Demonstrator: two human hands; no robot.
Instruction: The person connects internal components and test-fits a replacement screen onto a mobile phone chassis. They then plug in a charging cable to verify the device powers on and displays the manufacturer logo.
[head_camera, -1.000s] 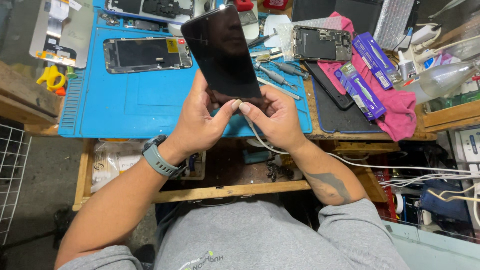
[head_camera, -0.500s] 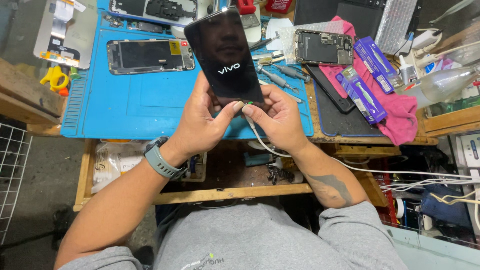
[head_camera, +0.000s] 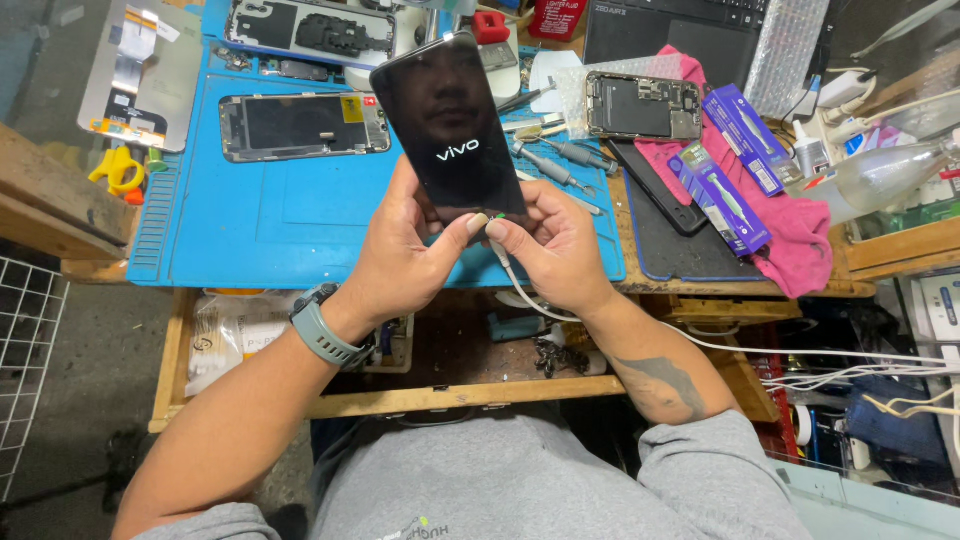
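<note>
I hold a black smartphone (head_camera: 450, 125) tilted up above the blue work mat (head_camera: 270, 220), its dark screen showing a white logo. My left hand (head_camera: 405, 255), with a grey watch on the wrist, grips the phone's lower left edge. My right hand (head_camera: 550, 245) pinches the plug of a white cable (head_camera: 700, 343) at the phone's bottom edge. The cable runs off to the right under the bench.
Opened phones (head_camera: 305, 125) (head_camera: 640, 105) and a screen panel (head_camera: 140, 70) lie on the bench. Screwdrivers and tweezers (head_camera: 545, 160), a pink cloth (head_camera: 790, 230) with purple boxes (head_camera: 720, 195), a black mat (head_camera: 670, 235), a clear bottle (head_camera: 880, 175) and yellow clips (head_camera: 118, 170) surround them.
The phone's screen went from blank black to showing a white logo. Both hands stayed at its bottom edge with the cable plug.
</note>
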